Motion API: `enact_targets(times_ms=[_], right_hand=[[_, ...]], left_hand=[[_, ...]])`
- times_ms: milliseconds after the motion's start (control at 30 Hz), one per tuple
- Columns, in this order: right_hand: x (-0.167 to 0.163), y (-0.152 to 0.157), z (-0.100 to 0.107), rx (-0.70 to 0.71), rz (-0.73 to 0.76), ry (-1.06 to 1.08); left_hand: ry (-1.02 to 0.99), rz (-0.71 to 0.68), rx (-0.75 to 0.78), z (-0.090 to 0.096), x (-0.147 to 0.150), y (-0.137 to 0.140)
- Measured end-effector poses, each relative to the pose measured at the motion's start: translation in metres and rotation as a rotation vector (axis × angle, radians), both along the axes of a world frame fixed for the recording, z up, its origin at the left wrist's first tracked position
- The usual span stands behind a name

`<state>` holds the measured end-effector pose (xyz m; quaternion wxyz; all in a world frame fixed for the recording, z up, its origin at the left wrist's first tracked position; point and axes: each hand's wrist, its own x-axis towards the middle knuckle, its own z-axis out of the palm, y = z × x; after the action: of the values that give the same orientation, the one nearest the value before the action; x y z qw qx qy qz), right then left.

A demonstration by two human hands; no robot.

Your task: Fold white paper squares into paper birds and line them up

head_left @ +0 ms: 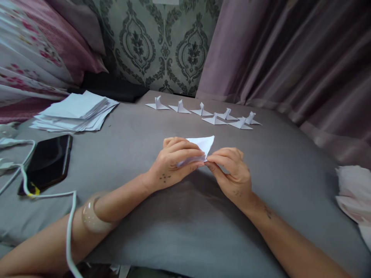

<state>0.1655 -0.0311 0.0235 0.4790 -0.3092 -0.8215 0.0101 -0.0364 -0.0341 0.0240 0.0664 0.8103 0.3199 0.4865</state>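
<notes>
A partly folded sheet of white paper (206,144) is held above the grey surface, between my two hands. My left hand (176,158) is closed round its left and lower part, with the fingers in front and covering much of it. At the paper's lower right corner, my right hand (232,170) pinches the edge between thumb and fingertips. The fingertips of both hands nearly meet there. Beyond my hands, several folded white paper figures (202,110) stand in two loose rows, each with flat pointed sides and an upright middle.
A stack of white paper sheets (75,108) lies at the back left, beside a black folded cloth (113,85). Nearer on the left are a black phone (49,162) and a white cable (71,224) passing over my left forearm. Purple curtains (278,58) border the right.
</notes>
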Motion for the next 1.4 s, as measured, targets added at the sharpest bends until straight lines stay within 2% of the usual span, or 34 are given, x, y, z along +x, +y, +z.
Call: enact_targets(times_ms=[100,233,367,500,667,767,867,967,1100,1400], right_hand=[[0.002,0.001,0.003,-0.072,0.085,-0.065],[0.007,0.003,0.009,-0.264,0.262,-0.181],[0.009,0.004,0.015,-0.405,0.342,-0.159],[0.009,0.002,0.024,-0.538,0.321,-0.104],[0.009,0.002,0.031,-0.655,0.308,-0.046],[0.008,0.002,0.03,-0.655,0.316,-0.055],[0.006,0.001,0.028,-0.533,0.233,-0.023],[0.004,-0.002,0.029,-0.387,0.121,0.038],[0.001,-0.009,0.031,-0.338,0.093,0.013],[-0.004,-0.013,0.023,-0.278,-0.031,-0.003]], left_hand=[[0.016,-0.084,-0.116,0.007,-0.005,0.001],[0.177,-0.233,-0.31,0.016,-0.014,0.001],[0.165,-0.241,-0.425,0.022,-0.019,0.001],[0.039,-0.264,-0.573,0.03,-0.021,0.001],[-0.228,-0.395,-1.04,0.026,-0.018,-0.001],[-0.376,-0.451,-1.216,0.019,-0.013,-0.002],[-0.492,-0.437,-1.245,0.015,-0.008,0.0],[-0.574,-0.359,-1.228,0.013,-0.007,0.002],[-0.617,-0.281,-1.212,0.013,-0.006,0.002],[-0.611,-0.25,-1.151,0.009,-0.002,0.0]])
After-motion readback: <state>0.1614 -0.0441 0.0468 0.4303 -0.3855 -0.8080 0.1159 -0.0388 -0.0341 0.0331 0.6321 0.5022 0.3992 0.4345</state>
